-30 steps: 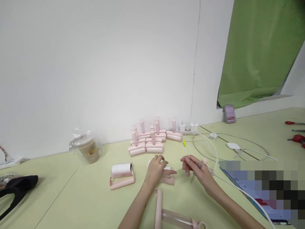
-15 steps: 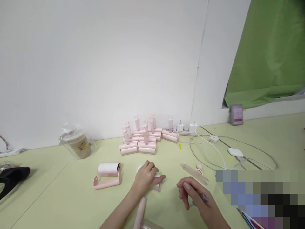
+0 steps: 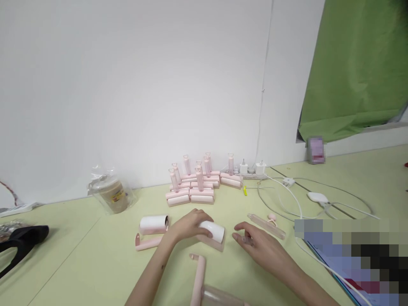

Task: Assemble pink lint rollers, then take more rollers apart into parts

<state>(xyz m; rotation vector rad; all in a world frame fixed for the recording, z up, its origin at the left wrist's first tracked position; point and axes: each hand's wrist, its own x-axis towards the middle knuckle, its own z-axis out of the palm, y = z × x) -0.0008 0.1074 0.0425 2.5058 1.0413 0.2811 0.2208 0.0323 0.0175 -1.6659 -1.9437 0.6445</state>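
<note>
My left hand (image 3: pixel 186 226) lies over a white roll (image 3: pixel 213 230) that rests in a pink cover (image 3: pixel 214 243) on the green table; its fingers curl round the roll's left end. A little to the right, my right hand (image 3: pixel 256 245) hovers low, fingers bent loosely with nothing visible in them. Beyond it lies a clear tube handle (image 3: pixel 267 225) with a small pink ring (image 3: pixel 272 218) beside it. Another white roll (image 3: pixel 154 223) sits on a pink cover (image 3: pixel 148 242) to the left. A pink roller frame (image 3: pixel 198 278) lies near my forearms.
A stack of several assembled pink rollers (image 3: pixel 197 182) stands by the wall. White chargers and cables (image 3: pixel 296 199) spread at the right. A bagged jar (image 3: pixel 112 194) sits at the left, a black object (image 3: pixel 22 242) at the far left edge. Green cloth (image 3: pixel 353 68) hangs at upper right.
My left hand shifted onto the roll's left end, baring the white roll. My right hand moved up and left toward it. The view drifted slightly.
</note>
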